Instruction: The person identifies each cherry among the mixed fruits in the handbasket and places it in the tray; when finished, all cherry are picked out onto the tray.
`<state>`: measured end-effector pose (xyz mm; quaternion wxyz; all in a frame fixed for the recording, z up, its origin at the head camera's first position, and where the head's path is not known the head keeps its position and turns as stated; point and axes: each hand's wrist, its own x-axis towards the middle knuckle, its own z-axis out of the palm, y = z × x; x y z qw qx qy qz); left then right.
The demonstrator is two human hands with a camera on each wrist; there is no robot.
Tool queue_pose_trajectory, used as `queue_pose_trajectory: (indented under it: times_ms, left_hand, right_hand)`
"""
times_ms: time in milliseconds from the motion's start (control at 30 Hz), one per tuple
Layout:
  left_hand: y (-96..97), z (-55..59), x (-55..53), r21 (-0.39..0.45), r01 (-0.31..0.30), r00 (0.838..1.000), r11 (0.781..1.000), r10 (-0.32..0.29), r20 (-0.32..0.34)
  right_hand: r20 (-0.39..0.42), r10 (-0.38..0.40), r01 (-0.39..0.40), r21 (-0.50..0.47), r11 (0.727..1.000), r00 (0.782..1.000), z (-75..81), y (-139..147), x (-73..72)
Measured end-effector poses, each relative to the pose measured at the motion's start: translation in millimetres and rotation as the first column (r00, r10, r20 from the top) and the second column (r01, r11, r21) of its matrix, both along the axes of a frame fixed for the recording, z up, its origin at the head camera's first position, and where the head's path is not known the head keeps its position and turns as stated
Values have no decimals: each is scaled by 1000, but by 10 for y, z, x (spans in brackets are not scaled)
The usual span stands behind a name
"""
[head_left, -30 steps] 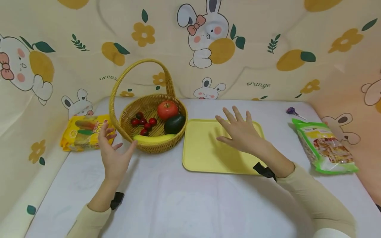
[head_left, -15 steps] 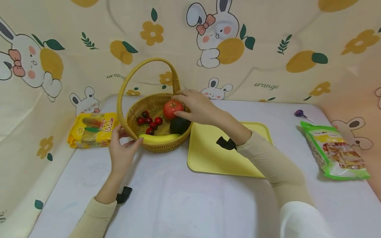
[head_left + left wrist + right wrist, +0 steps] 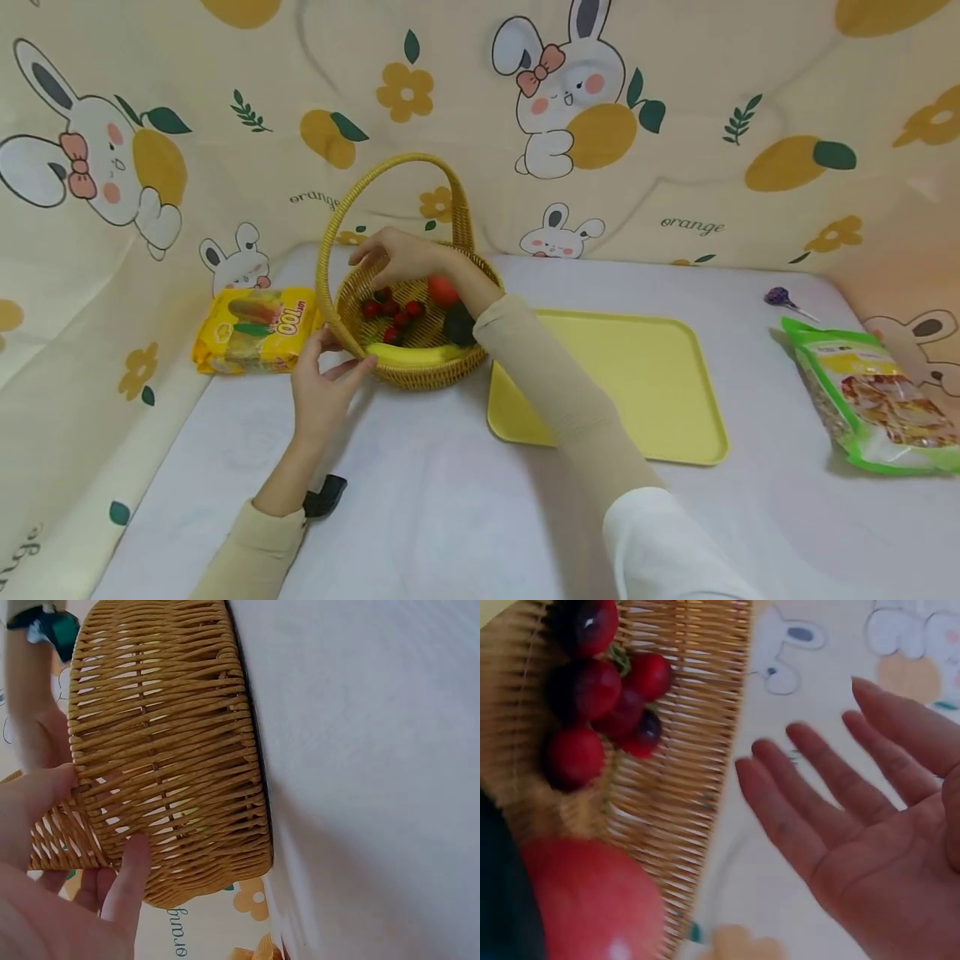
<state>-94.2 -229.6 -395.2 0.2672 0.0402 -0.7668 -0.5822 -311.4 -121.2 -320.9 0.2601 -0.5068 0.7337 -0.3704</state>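
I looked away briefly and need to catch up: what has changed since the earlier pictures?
The right hand moved left from over the tray to above the basket, holding nothing. The left hand, open beside the basket at first, now grips it at the foot of the handle. The basket, banana and tray stayed in place.

There is space under the arched handle, but the right sleeve overhangs the tray's left

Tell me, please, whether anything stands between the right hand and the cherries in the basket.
Nothing visible does: the right hand hangs above the basket with no item between it and the cherries, and the handle doesn't cross that gap.
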Motion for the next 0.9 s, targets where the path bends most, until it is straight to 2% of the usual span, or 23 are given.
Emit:
queue_pose_trajectory:
  times_ms: [100, 167, 233, 333, 533, 600, 767, 900]
  left_hand:
    - [9, -24, 14, 0, 5, 1000, 1000, -5, 5]
    - [10, -31, 21, -1, 12, 1000, 1000, -12, -4]
    - [8, -30, 23, -1, 19, 1000, 1000, -19, -22]
    - [5, -27, 25, -5, 26, 998, 1000, -26, -52]
    - [13, -41, 33, -47, 17, 997, 999, -20, -74]
    - [14, -48, 26, -49, 17, 997, 999, -21, -79]
    - [16, -49, 1, -47, 20, 995, 999, -24, -94]
    - [19, -35, 4, -47, 18, 996, 999, -22, -90]
  right_hand:
    - [105, -41, 38, 30, 999, 994, -167, -120, -45]
    - [171, -81, 73, 54, 996, 982, -256, -176, -45]
    - [216, -104, 92, 67, 994, 971, -333, -231, -44]
    - [239, -110, 95, 76, 993, 965, -431, -302, -39]
    - [253, -132, 103, 124, 987, 959, -553, -337, -39]
    - [221, -133, 102, 142, 985, 966, -572, -330, -48]
    - [130, -71, 46, 184, 982, 989, -597, -331, -61]
    - [134, -18, -13, 227, 974, 991, -606, -357, -53]
